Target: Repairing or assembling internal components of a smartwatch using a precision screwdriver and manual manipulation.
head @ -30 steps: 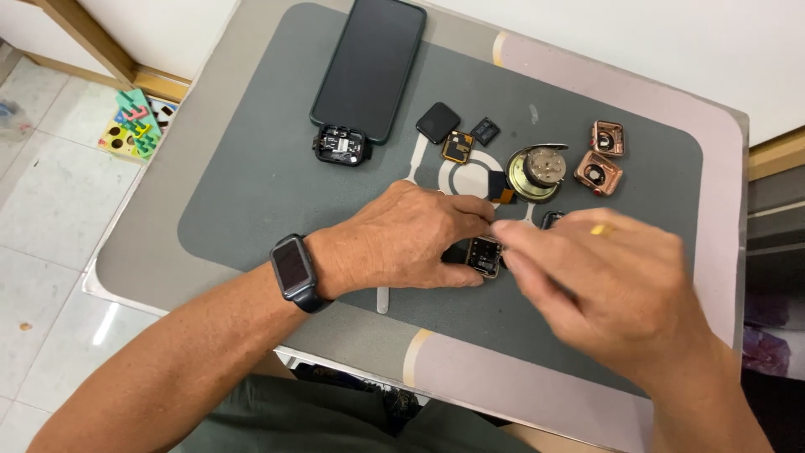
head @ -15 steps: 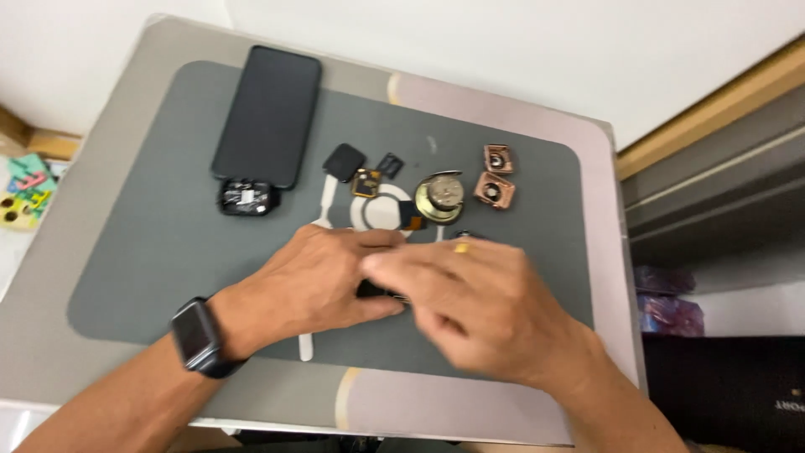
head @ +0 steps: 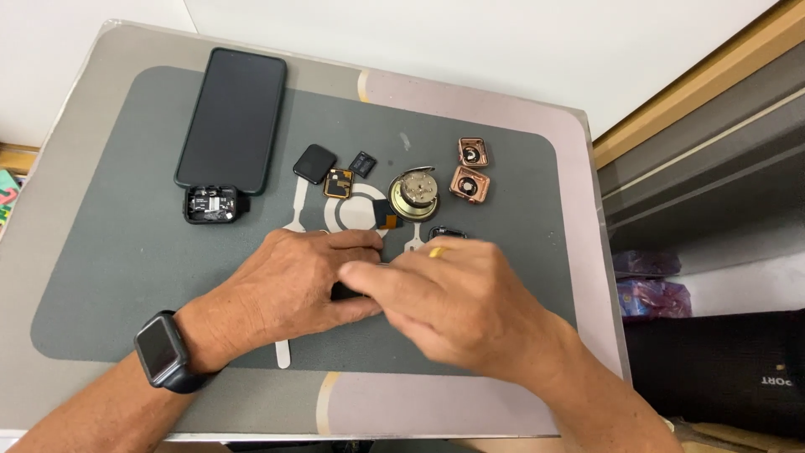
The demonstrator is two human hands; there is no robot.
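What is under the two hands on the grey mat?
Between the left hand and right hand only a small dark object shows, lying over the grey mat. The hands cover the rest of it.

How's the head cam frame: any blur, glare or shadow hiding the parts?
Head view: the right hand is slightly motion-blurred, while the left hand and the phone are sharp. Lighting is even and soft, with no harsh shadows; only faint sheen on the table's border. The hands hide the small dark part between them.
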